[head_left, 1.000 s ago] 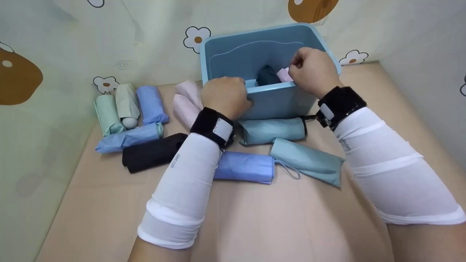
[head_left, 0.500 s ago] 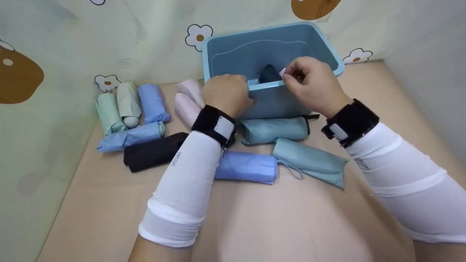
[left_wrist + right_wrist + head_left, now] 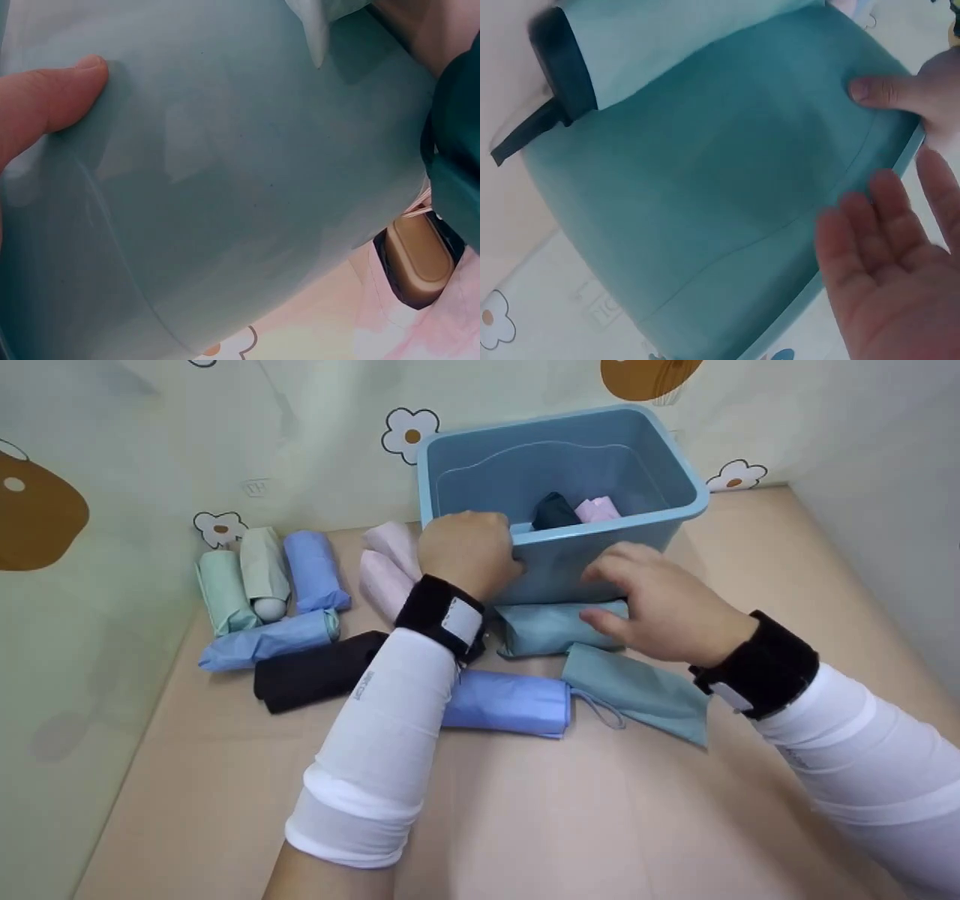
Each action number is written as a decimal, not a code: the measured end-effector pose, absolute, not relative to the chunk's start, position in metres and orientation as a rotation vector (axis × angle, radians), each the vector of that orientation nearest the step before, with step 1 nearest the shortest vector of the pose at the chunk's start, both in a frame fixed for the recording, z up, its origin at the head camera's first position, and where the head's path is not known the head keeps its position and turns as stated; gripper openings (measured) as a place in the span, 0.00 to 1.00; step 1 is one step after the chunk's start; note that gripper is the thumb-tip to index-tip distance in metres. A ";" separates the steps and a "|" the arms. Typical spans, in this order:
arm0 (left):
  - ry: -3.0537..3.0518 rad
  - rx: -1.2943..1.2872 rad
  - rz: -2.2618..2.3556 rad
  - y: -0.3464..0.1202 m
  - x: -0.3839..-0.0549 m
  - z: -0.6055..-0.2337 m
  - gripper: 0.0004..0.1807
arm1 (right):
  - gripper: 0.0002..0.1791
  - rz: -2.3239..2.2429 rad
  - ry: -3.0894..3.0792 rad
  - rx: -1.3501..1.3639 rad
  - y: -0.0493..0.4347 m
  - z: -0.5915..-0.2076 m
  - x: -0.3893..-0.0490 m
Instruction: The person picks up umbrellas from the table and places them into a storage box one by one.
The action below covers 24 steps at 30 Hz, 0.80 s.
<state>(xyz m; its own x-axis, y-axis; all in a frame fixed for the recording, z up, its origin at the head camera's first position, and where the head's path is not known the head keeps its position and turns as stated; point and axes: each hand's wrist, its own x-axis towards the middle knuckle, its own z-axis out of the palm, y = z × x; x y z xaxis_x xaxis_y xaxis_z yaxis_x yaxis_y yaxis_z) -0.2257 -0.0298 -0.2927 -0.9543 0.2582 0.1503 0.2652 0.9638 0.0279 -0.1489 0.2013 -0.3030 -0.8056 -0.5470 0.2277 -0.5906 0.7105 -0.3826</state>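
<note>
Two folded umbrellas, one dark (image 3: 555, 512) and one pink (image 3: 598, 509), lie side by side in the blue bin (image 3: 592, 562), just behind its near wall. The bin's far rim stands close to the patterned backdrop (image 3: 330, 442). To the bin's right, the surface (image 3: 525, 810) gives open room as far as the grey side wall (image 3: 862, 442); more stretches from the front umbrellas to the bottom of the head view. Along the left edge, a green umbrella (image 3: 227, 592) sits nearest the backdrop, leaving little space there.

A teal umbrella (image 3: 547, 628) lies along the foot of the bin's near wall; just in front, a second teal umbrella (image 3: 637, 694) slants beside a blue umbrella (image 3: 510, 705) and its loop.

The left grip (image 3: 469, 555) clasps the bin's near rim toward its left end, thumb pressed flat on the outer face. The right grip (image 3: 667, 600) is released and holds nothing, fingers spread and loosely bent, in front of the near wall, above the right end of the closer teal umbrella.
</note>
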 end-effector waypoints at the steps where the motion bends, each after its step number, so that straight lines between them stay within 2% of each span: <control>1: -2.971 -0.394 -0.074 -0.030 -0.226 -0.293 0.16 | 0.20 0.636 -2.873 0.968 0.202 -0.305 -0.146; 5: -2.974 -0.385 -0.080 -0.031 -0.226 -0.293 0.16 | 0.33 0.405 -3.133 1.028 0.206 -0.310 -0.135; 7: -2.977 -0.381 -0.077 -0.031 -0.226 -0.293 0.16 | 0.37 0.307 -3.211 1.042 0.208 -0.314 -0.131; 19: -2.982 -0.392 -0.074 -0.029 -0.226 -0.293 0.16 | 0.37 0.121 -3.392 0.860 0.211 -0.340 -0.126; 24: -2.972 -0.394 -0.082 -0.029 -0.225 -0.293 0.16 | 0.32 0.104 -3.436 0.799 0.213 -0.351 -0.129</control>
